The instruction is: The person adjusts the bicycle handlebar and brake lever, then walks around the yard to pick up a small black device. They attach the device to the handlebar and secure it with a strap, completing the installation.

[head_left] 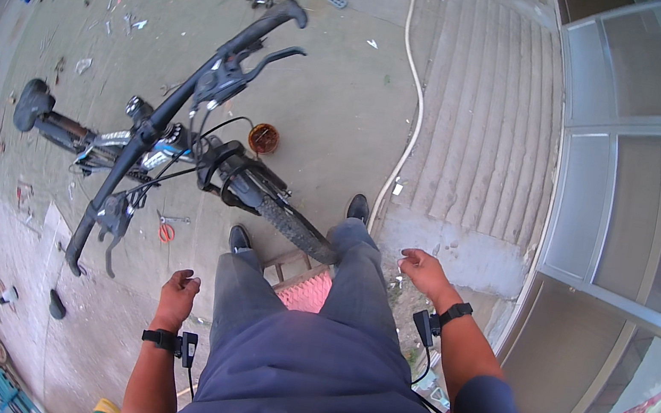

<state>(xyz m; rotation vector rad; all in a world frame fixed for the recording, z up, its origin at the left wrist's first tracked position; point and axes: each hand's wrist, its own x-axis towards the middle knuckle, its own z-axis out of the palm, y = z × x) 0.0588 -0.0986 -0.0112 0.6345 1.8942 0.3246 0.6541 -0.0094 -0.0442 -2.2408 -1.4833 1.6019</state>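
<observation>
A black and blue bicycle (160, 147) stands in front of me, its front tyre (289, 222) pointing back toward my legs and its black handlebar (134, 154) crossing the left half of the view. My left hand (178, 295) hangs beside my left thigh, behind the near handlebar grip (78, 243); its fingers are loosely bent with nothing visible in them. Out past my right knee, my right hand (424, 273) hovers empty, the fingers part-bent and apart. Neither hand touches the bicycle. The front wheel's near end lies close to my right knee.
Orange-handled scissors (167, 231) and a tin of reddish-brown contents (263, 139) lie on the concrete. A pale hose (418, 108) runs beside concrete steps (488, 115), with glazed doors (617, 200) at right. Behind the wheel is a pink-topped stool (306, 292). Litter dots the left ground.
</observation>
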